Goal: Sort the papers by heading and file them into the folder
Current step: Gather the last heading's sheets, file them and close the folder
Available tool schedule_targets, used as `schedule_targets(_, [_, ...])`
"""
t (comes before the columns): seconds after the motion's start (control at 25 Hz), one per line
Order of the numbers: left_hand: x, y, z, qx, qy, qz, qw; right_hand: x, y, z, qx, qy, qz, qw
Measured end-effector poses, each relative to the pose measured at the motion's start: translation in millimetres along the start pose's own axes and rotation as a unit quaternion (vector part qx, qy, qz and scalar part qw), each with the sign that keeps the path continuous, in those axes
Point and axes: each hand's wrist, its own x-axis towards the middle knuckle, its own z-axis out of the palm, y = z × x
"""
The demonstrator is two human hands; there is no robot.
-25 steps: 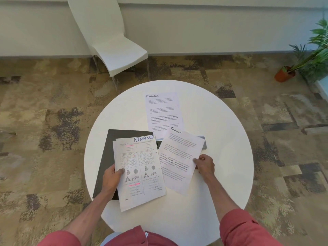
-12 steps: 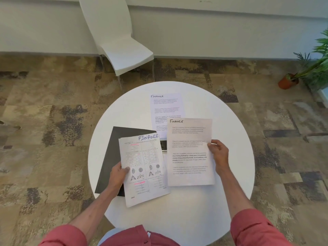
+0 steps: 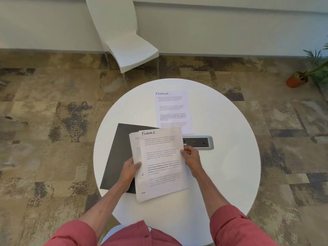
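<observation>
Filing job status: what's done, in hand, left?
Done: one stack gathered, FINANCE heading on top. In hand: left hand and right hand grip that stack above the dark folder. Left: a loose FINANCE sheet lies on the table; the folder looks shut, nothing visibly filed.

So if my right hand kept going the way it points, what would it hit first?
Likely the grey metal power socket strip, just beyond the right hand; how high the hand is above it is unclear.
</observation>
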Motion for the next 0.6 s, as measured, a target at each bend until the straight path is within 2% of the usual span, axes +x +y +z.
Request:
schedule_targets(0.32, [9.2, 2.3, 2.9, -0.041, -0.032, -0.015, 0.999, -4.1, -13.6, 23.2, 0.020, -0.036, -0.003, 0.999])
schedule_targets(0.48, [27.5, -5.1, -4.1, 0.027, 0.019, 0.015, 0.999, 5.5, -14.8, 30.1, 0.004, -0.068, -0.012, 0.998])
schedule_targets(0.6, [30.5, 0.6, -7.7, 0.045, 0.017, 0.012, 0.999, 13.3, -22.0, 28.3, -0.035, -0.079, 0.002, 0.996])
